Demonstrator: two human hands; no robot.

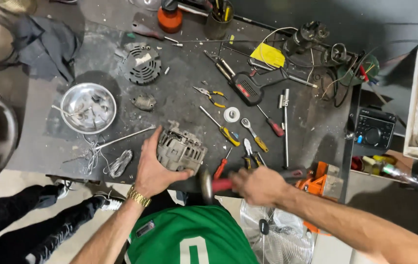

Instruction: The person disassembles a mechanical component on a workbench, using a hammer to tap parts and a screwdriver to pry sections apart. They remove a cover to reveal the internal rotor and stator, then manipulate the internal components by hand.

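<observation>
Your left hand [153, 168] is clamped over the near-left side of the alternator housing [182, 149], which sits at the near edge of the workbench [189, 93], centre of the scene. Thumb wraps the near side, fingers on top; it's a bracing grip, not a lift.

Your right hand [258, 185] is fisted around the red handle of a hammer [214, 185]. Steel head points left, just beside the housing's near-right corner. Right hand and hammer are motion-blurred, so I can't tell if the head is touching the casing.

Step in hand, as I read it: striking the housing to free or split it while the left hand steadies it.

What the next move calls for:
- keep your left thumb clear of the strike line; it's close to the hammer head
- housing is right at the bench edge, so hold it down firmly
- hit the casting lugs, not the thin fins

Nearby: 1 red-handled screwdriver [221, 167] just right of the housing, yellow-handled pliers [210, 95] and the removed end cover [141, 62] further back, steel bowl [88, 108] to the left.
</observation>
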